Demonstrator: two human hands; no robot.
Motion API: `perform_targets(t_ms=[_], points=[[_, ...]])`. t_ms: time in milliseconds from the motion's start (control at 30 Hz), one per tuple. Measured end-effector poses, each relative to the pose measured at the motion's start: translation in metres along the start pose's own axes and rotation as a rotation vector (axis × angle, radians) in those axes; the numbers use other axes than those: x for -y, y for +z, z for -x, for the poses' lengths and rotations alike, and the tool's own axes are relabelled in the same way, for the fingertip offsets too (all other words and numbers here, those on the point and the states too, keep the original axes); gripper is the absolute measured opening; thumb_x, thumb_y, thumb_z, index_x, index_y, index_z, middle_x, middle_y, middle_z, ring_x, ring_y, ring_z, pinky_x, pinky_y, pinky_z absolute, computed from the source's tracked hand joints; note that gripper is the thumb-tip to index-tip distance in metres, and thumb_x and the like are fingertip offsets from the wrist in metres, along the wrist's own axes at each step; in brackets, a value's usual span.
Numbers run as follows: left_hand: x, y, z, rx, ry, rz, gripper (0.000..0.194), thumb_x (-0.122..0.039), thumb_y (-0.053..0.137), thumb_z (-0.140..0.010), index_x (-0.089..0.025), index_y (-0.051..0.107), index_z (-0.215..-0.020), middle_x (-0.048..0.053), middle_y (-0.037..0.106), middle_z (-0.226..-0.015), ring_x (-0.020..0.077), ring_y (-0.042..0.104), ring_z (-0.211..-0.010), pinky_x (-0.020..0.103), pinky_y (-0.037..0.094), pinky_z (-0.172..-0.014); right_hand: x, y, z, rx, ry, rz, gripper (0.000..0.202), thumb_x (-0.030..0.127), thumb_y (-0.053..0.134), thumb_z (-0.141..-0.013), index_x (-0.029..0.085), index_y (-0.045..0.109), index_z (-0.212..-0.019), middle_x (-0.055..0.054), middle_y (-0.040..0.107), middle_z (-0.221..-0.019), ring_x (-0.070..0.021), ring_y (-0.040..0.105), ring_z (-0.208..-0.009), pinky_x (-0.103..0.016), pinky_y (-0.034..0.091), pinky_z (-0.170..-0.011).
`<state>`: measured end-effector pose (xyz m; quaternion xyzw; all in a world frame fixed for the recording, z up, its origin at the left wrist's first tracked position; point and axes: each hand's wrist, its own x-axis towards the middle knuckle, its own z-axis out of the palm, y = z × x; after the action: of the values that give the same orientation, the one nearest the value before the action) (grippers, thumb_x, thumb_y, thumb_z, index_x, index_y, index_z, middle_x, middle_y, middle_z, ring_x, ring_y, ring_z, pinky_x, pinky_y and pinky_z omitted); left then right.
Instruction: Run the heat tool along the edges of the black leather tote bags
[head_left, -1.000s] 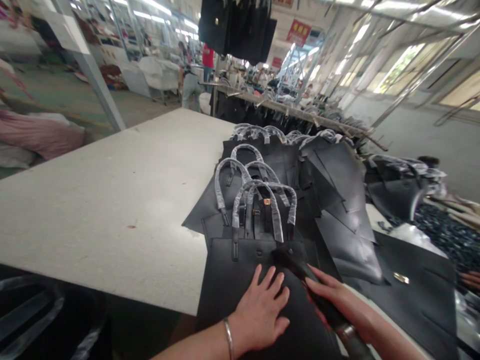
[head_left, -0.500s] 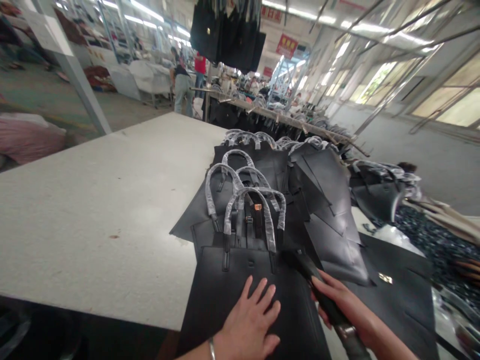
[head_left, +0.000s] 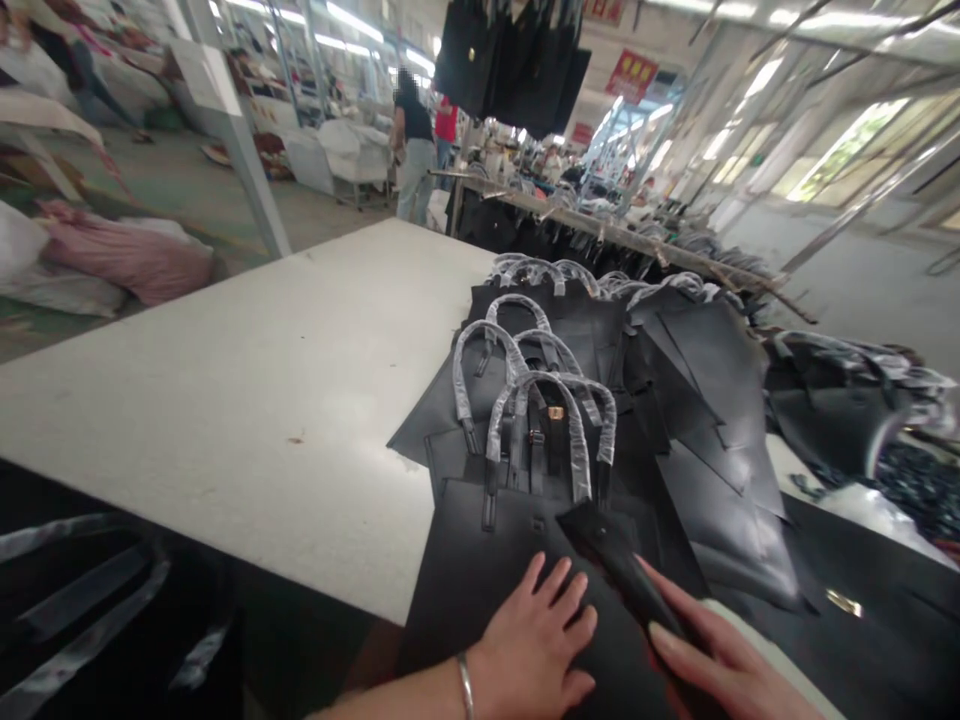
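Note:
Flat under my left hand (head_left: 544, 635) lies a black tote bag (head_left: 469, 560) with plastic-wrapped handles (head_left: 577, 445). The fingers of that hand are spread on its front panel, just below a small fitting (head_left: 537, 523). My right hand (head_left: 701, 640) is closed around a long black object (head_left: 626, 565) with a wide, angular end; its exact kind I cannot make out. That end sits over the bag's upper right part, near the base of a handle. Whether it touches the leather is unclear.
More black bags with wrapped handles (head_left: 705, 360) are piled behind and to the right on the pale table (head_left: 300, 400). A black panel with a gold clasp (head_left: 844, 602) lies at right. Wrapped handles (head_left: 97, 640) show at lower left. A person (head_left: 414, 140) stands beyond the table.
The view has swung left, so everything sits further right. The wide end of the black object has shifted left over the bag, towards the small fitting. My left hand stays spread on the bag.

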<state>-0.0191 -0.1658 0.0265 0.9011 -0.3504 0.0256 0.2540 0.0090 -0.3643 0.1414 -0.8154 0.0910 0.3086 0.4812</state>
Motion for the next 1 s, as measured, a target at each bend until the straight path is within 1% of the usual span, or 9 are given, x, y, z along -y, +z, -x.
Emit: perform_targets(t_ms=[100, 200, 333, 467, 533, 633, 700, 833, 1000], points=[[-0.001, -0.001, 0.001, -0.013, 0.004, -0.035, 0.057, -0.051, 0.035, -0.095, -0.017, 0.038, -0.140, 0.011, 0.039, -0.146, 0.0282, 0.023, -0.139, 0.047, 0.017, -0.114, 0.015, 0.025, -0.018, 0.276, 0.045, -0.068, 0.088, 0.057, 0.067, -0.074, 0.026, 0.029, -0.147, 0.006, 0.058, -0.054, -0.0101, 0.049, -0.038, -0.017, 0.037, -0.036], [0.001, 0.004, 0.000, -0.037, 0.023, -0.080, 0.056, -0.052, 0.039, -0.093, -0.019, 0.041, -0.138, 0.009, 0.041, -0.144, 0.0285, 0.027, -0.137, 0.046, 0.021, -0.112, 0.032, 0.041, -0.043, 0.394, 0.028, -0.079, 0.083, 0.053, 0.067, -0.077, 0.024, 0.032, -0.146, 0.005, 0.059, -0.056, -0.0088, 0.049, -0.037, -0.017, 0.038, -0.035], [0.007, 0.017, -0.002, -0.074, 0.059, -0.148, 0.058, -0.057, 0.045, -0.089, -0.018, 0.047, -0.132, 0.010, 0.051, -0.135, 0.0307, 0.037, -0.129, 0.047, 0.022, -0.111, 0.062, 0.051, -0.069, 0.408, 0.055, -0.104, 0.071, 0.045, 0.066, -0.081, 0.021, 0.039, -0.143, 0.003, 0.064, -0.062, -0.0101, 0.055, -0.043, -0.017, 0.041, -0.040], [0.012, 0.039, -0.007, -0.164, 0.071, -0.232, 0.063, -0.063, 0.042, -0.088, -0.016, 0.049, -0.130, 0.012, 0.058, -0.125, 0.0321, 0.047, -0.119, 0.050, 0.027, -0.105, 0.084, 0.057, -0.076, 0.418, 0.048, -0.072, 0.059, 0.037, 0.068, -0.081, 0.020, 0.051, -0.135, 0.002, 0.066, -0.069, -0.0132, 0.062, -0.060, -0.019, 0.048, -0.053], [0.013, 0.053, -0.012, -0.216, 0.086, -0.255, 0.056, -0.059, 0.046, -0.088, -0.018, 0.053, -0.125, 0.012, 0.060, -0.121, 0.0324, 0.051, -0.114, 0.050, 0.032, -0.101, 0.088, 0.061, -0.078, 0.452, 0.059, -0.038, 0.060, 0.037, 0.069, -0.080, 0.020, 0.051, -0.135, 0.002, 0.066, -0.069, -0.0132, 0.062, -0.060, -0.018, 0.047, -0.051], [0.015, 0.074, -0.025, -0.246, 0.116, -0.249, 0.031, -0.041, 0.053, -0.088, -0.023, 0.061, -0.112, 0.010, 0.065, -0.111, 0.0281, 0.058, -0.098, 0.046, 0.039, -0.089, 0.091, 0.071, -0.085, 0.474, 0.089, 0.002, 0.067, 0.041, 0.069, -0.080, 0.023, 0.044, -0.140, 0.003, 0.065, -0.067, -0.0093, 0.054, -0.046, -0.016, 0.040, -0.041], [0.016, 0.084, -0.033, -0.245, 0.138, -0.243, 0.020, -0.032, 0.052, -0.089, -0.026, 0.065, -0.103, 0.009, 0.067, -0.104, 0.0248, 0.060, -0.088, 0.042, 0.042, -0.080, 0.095, 0.082, -0.091, 0.489, 0.090, 0.010, 0.070, 0.042, 0.067, -0.081, 0.025, 0.039, -0.143, 0.004, 0.062, -0.062, -0.0079, 0.050, -0.039, -0.016, 0.038, -0.037], [0.019, 0.093, -0.041, -0.223, 0.165, -0.261, 0.018, -0.028, 0.052, -0.087, -0.027, 0.069, -0.093, 0.008, 0.069, -0.100, 0.0245, 0.061, -0.081, 0.041, 0.044, -0.070, 0.102, 0.095, -0.098, 0.531, 0.061, 0.011, 0.072, 0.043, 0.066, -0.082, 0.025, 0.036, -0.145, 0.004, 0.061, -0.062, -0.0084, 0.050, -0.038, -0.017, 0.039, -0.037], [0.019, 0.089, -0.035, -0.121, 0.194, -0.315, 0.020, -0.032, 0.057, -0.083, -0.037, 0.069, -0.098, 0.006, 0.067, -0.112, 0.0288, 0.060, -0.097, 0.048, 0.046, -0.076, 0.098, 0.083, -0.091, 0.548, 0.088, 0.056, 0.066, 0.043, 0.067, -0.081, 0.026, 0.044, -0.141, 0.002, 0.065, -0.067, -0.0104, 0.054, -0.045, -0.018, 0.042, -0.041]])
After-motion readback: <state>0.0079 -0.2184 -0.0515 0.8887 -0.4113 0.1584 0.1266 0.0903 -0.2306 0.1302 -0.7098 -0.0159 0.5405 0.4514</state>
